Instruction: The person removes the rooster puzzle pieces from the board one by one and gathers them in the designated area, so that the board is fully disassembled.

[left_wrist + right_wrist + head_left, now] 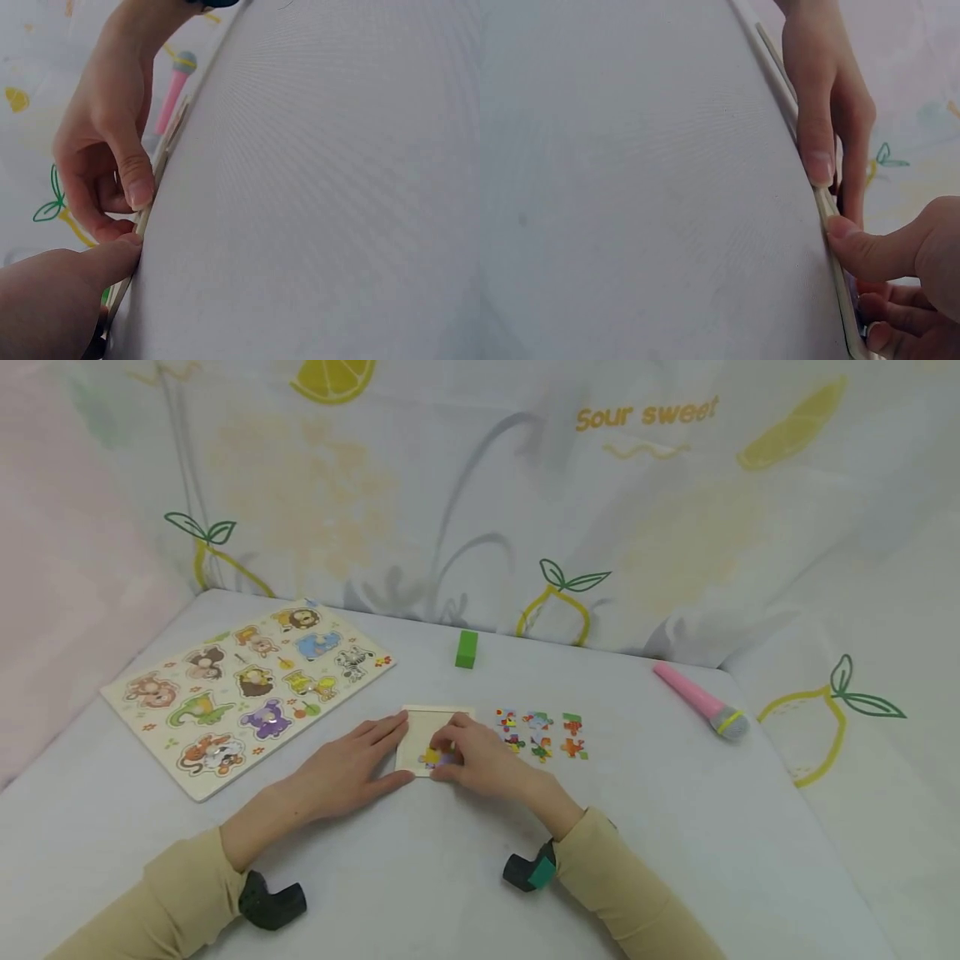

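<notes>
A small pale wooden puzzle tray [420, 724] lies on the white table in front of me. Across its left edge rests my left hand [348, 772], fingers fairly straight, the thumb against the near left corner. My right hand [483, 756] reaches over the tray's right side with curled fingers, pinching a jigsaw piece [448, 760] low in the tray; the fingers partly hide it. Yellow and purple jigsaw pieces [429, 757] show beside its fingertips. In the right wrist view, the right thumb [874, 251] lies at the tray's rim.
Several loose jigsaw pieces [540, 745] lie in two rows right of the tray. A large animal knob puzzle board [247, 702] sits at the left. Behind are a green block [467, 649] and, far right, a pink toy microphone [697, 697]. A printed curtain [480, 485] hangs behind the table.
</notes>
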`<state>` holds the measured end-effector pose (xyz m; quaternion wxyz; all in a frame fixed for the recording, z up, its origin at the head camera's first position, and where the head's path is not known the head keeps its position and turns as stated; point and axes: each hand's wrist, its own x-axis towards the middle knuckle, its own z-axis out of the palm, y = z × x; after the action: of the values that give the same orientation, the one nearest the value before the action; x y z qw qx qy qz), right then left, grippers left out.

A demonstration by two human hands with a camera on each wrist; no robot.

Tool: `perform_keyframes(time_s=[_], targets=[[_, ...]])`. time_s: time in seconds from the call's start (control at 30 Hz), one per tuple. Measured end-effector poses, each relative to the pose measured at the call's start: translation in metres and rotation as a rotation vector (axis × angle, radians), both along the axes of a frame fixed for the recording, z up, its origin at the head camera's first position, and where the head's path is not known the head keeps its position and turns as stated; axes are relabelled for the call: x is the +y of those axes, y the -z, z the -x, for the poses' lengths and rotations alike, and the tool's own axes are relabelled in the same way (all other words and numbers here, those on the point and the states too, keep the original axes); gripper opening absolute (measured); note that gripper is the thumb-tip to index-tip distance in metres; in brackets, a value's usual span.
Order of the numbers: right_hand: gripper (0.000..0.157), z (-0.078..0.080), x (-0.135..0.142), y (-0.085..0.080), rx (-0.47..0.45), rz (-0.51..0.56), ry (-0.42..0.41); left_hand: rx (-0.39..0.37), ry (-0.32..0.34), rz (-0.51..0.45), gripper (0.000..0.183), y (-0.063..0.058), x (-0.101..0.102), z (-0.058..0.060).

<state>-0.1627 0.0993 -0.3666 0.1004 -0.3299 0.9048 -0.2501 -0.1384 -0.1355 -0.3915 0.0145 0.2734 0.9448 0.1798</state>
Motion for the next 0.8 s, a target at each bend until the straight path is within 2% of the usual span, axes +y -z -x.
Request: perform_keyframes(time_s=[0.43,0.8], targets=[[0.030,-0.0007,-0.0023,0.0038,-0.018,-0.016,0.027,0.009,0.007,-0.004,0.077,0.0009,-0.0015,-0.0003],[0.029,-0.0013,-0.0016,0.0026,-0.028,-0.004,0.000,0.017,0.010,-0.004,0.077,0.0022,-0.0012,0.0002]])
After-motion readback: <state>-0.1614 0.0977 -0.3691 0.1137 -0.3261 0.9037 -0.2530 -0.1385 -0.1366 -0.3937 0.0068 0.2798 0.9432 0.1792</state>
